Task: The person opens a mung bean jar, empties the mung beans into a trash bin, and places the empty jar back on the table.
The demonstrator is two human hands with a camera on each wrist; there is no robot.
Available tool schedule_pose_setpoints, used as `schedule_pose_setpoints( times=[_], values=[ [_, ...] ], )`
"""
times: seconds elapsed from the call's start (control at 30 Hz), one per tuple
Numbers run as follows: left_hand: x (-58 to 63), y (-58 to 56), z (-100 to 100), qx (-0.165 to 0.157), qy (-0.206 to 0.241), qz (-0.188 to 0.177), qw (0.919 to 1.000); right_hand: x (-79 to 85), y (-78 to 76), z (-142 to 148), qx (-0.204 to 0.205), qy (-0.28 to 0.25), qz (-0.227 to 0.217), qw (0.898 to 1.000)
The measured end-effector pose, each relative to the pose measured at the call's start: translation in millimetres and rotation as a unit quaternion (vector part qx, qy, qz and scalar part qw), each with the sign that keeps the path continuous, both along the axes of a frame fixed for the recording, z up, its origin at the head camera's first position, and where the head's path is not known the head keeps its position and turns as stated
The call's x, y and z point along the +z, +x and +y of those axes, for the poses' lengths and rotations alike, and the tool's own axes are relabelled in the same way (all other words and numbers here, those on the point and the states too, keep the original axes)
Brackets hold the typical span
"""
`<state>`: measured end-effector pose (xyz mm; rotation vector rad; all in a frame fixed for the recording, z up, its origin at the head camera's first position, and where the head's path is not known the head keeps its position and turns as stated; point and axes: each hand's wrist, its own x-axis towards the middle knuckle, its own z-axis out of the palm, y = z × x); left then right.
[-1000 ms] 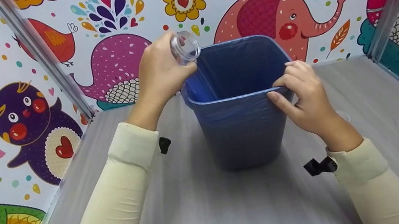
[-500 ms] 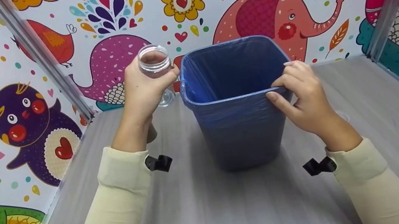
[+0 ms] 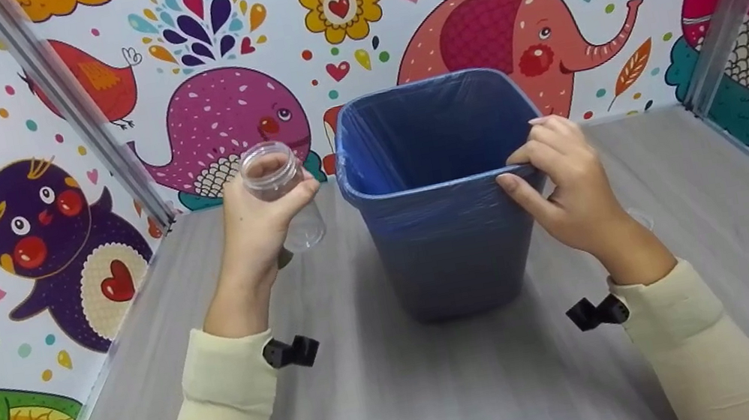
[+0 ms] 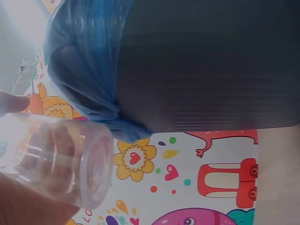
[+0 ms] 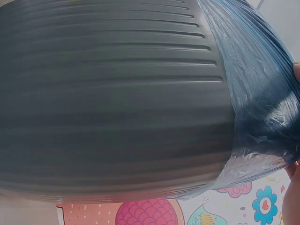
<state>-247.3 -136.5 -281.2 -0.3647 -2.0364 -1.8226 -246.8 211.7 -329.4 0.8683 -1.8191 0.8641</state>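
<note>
My left hand (image 3: 247,223) grips a clear plastic jar (image 3: 307,230), lidless, its threaded mouth tipped up towards the head camera. The jar looks empty and is held left of a grey trash bin (image 3: 460,264), apart from it. In the left wrist view the jar's base (image 4: 96,166) points towards the bin. A blue plastic liner (image 3: 419,206) is folded over the bin's rim. My right hand (image 3: 572,184) pinches the rim and liner at the near right corner, thumb outside and fingers over the edge. The bin's floor is hidden.
A small dark object (image 3: 284,258) is mostly hidden behind my left wrist. Beyond my right wrist a clear round piece (image 3: 641,219) lies on the grey table (image 3: 409,417), partly covered. Patterned walls (image 3: 351,69) enclose the back and sides.
My left hand has brought the jar from beside the bin's back left rim leftwards, down and nearer, turning its mouth upwards. My right hand stays on the rim.
</note>
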Motion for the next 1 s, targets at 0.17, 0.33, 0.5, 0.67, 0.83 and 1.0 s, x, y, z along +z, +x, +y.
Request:
schedule_pose_setpoints(
  times=[0.17,0.33,0.5,0.67,0.83,1.0],
  values=[
    [-19.7,7.0,-2.9,-0.004,0.005,-0.021,0.9998,0.2,-0.5,-0.1,-0.001,0.001,0.0,1.0],
    [-37.6,15.8,-0.9,-0.018,0.008,-0.04,0.999,-0.6,0.4,-0.3,0.0,0.0,-0.003,1.0],
    [-50.9,19.3,3.4,-0.034,0.006,-0.063,0.9974,-0.6,0.9,-0.4,0.001,-0.002,-0.002,1.0],
    [-60.1,21.8,6.3,-0.043,0.008,-0.088,0.9952,-0.4,0.3,-1.2,0.005,-0.002,0.002,1.0],
    [-67.4,29.4,8.3,-0.072,0.005,-0.101,0.9922,-0.8,-0.4,-1.8,0.006,-0.002,0.008,1.0],
    [-75.1,42.5,12.0,-0.113,0.0,-0.108,0.9877,-1.0,-0.3,-0.1,0.003,-0.001,0.003,1.0]
  ],
)
